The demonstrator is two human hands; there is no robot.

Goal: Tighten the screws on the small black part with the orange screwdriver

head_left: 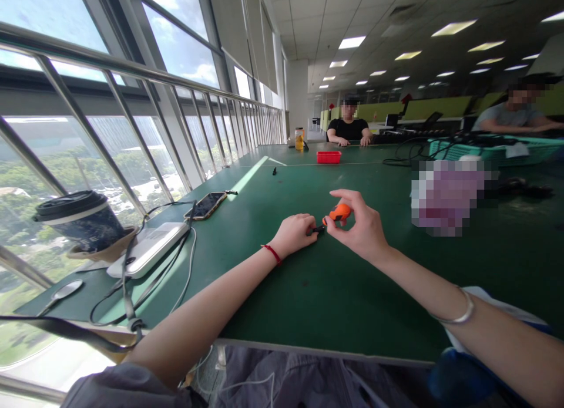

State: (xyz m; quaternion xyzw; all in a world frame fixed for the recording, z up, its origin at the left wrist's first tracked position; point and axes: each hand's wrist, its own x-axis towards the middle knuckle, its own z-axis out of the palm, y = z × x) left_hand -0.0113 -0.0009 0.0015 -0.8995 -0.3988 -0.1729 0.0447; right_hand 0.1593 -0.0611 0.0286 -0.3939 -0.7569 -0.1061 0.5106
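Observation:
My left hand rests on the green table, fingers closed on a small black part that pokes out at the fingertips. Its exact kind is too small to make out. Just to the right, my right hand grips a short orange screwdriver with black on it, between thumb and fingers, the index finger raised. The screwdriver's lower end points down and left toward the black part; whether the two touch, I cannot tell.
A red tray and a small black piece lie farther out. At left are a phone, a white device with cables and a lidded cup. A teal basket stands at right. Two people sit beyond.

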